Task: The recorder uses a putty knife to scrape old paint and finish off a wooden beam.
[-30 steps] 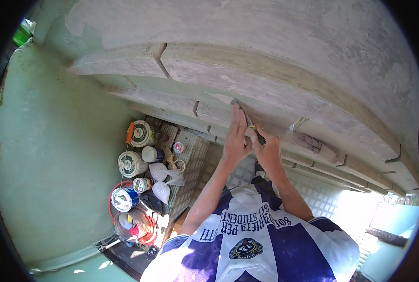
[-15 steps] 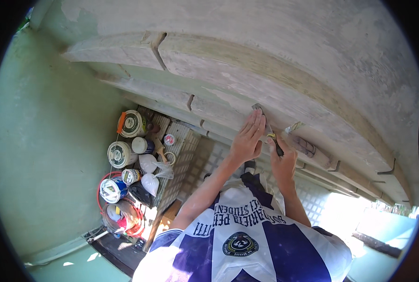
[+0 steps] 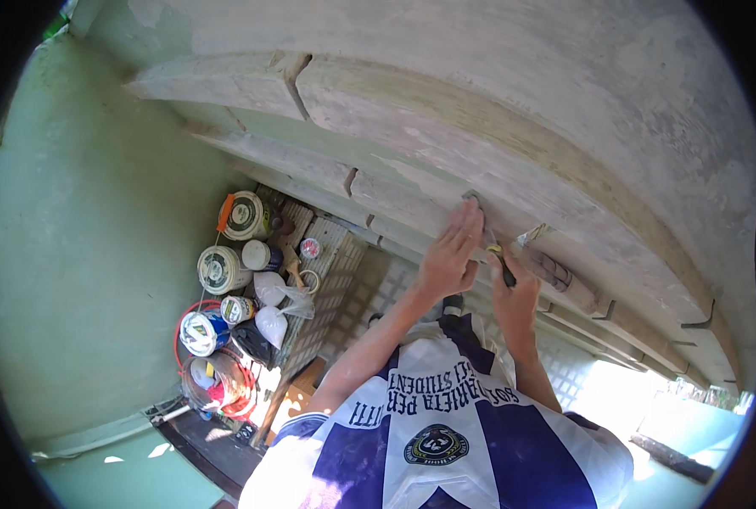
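Fabric of a white and purple shirt (image 3: 446,409) spreads closest to us, on the near side of the scraper (image 3: 507,270). Our right hand (image 3: 518,293) has its fingers wrapped around the scraper's dark handle. Our left hand (image 3: 450,259) lies along the scraper's blade, fingers nearly straight and side by side; whether it also pinches the metal we cannot tell. The scraper's far end is at the grey plastered surface between two ledges. Above the scraper we see the larger ledge (image 3: 480,127) curving across; just right of the scraper is a grey ribbed object (image 3: 552,270) whose kind we cannot make out. Farther off, left of and below the scraper, a slatted bench (image 3: 334,246) bears lidded buckets (image 3: 224,270) and clear bags (image 3: 270,327) with white contents.
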Demonstrator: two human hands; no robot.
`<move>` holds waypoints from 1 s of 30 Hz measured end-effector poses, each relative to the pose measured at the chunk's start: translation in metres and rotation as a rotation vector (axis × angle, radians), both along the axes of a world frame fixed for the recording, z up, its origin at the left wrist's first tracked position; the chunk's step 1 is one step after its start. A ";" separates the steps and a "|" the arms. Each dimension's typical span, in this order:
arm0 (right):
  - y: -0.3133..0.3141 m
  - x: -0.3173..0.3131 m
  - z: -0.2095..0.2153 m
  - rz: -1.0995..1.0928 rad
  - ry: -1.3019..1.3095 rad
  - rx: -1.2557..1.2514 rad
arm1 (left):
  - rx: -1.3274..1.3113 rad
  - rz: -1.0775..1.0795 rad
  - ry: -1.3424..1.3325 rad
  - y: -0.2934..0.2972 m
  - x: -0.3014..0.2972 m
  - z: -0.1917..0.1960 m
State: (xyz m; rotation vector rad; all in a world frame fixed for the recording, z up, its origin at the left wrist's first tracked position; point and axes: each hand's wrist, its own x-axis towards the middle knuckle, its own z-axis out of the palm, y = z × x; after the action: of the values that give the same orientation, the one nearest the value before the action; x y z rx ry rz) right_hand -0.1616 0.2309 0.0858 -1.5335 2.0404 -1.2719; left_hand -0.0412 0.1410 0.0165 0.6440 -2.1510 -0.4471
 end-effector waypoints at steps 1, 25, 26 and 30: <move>0.000 -0.002 0.002 0.015 0.006 0.006 | 0.006 0.015 0.006 0.000 -0.003 -0.001; -0.031 0.020 0.004 0.057 0.006 -0.051 | 0.051 0.096 0.106 -0.013 0.011 0.008; -0.043 0.031 0.007 0.069 -0.030 -0.054 | 0.038 0.142 0.135 -0.021 0.018 0.011; -0.062 0.054 0.016 0.085 -0.062 0.014 | 0.030 0.172 0.126 -0.041 0.046 0.017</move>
State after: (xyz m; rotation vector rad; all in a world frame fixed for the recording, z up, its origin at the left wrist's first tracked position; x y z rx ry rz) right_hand -0.1073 0.1688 0.1020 -1.5378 1.9213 -1.2543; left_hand 0.0049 0.1003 0.0340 0.7896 -1.9549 -0.4161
